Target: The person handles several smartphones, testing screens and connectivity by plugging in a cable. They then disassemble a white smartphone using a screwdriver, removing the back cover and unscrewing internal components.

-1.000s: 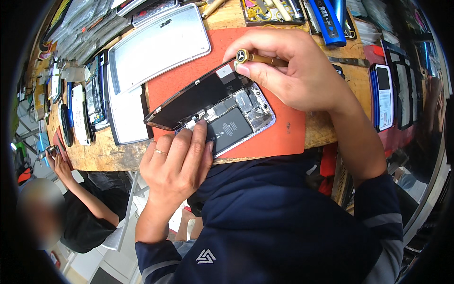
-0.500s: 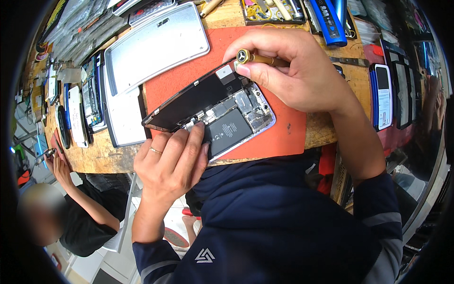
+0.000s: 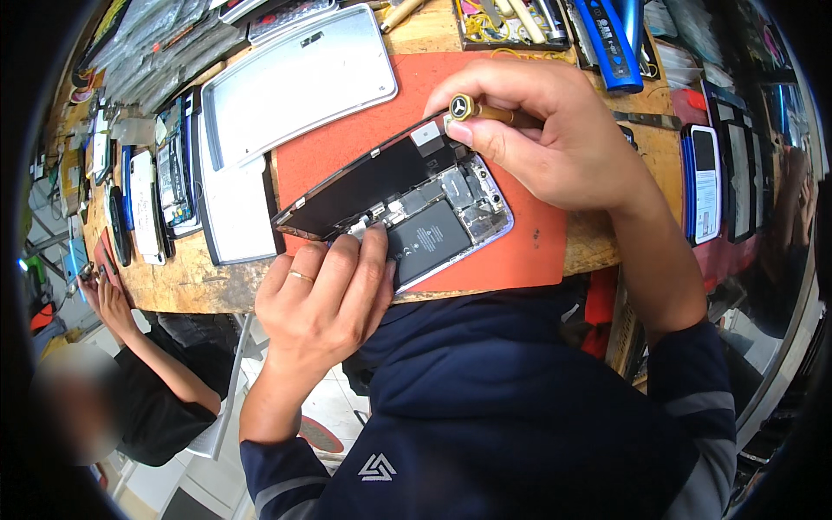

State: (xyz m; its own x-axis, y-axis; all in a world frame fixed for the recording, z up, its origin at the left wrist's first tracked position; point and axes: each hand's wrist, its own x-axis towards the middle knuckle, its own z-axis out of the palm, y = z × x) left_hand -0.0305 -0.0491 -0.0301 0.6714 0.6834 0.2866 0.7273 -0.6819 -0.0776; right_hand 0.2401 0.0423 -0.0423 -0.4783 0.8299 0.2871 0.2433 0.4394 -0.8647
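An opened smartphone (image 3: 425, 243) lies in front of me, its black battery and circuit board bare. Its screen panel (image 3: 364, 186) is tilted up along the far side, dark inner face toward me. My left hand (image 3: 325, 290) is closed at the phone's left end, with a fingertip pressed inside beside the battery and the thumb near the close edge. What lies under that fingertip is hidden. In my right hand (image 3: 546, 139) a gold-coloured screwdriver (image 3: 485, 111) is held crosswise, while thumb and fingers pinch the raised panel's upper right corner.
An orange-red mat (image 3: 537, 238) lies under the phone on the wooden bench. A pale tray-like lid (image 3: 299, 95) stands behind left. More phones (image 3: 147, 208) line the left; a blue tool (image 3: 609, 43) and a boxed phone (image 3: 703, 182) are right. Another person's hand (image 3: 113, 303) works at far left.
The whole view has shifted slightly, so bench and phone sit a little farther right. Both hands keep their hold, and the panel stays raised at about the same tilt.
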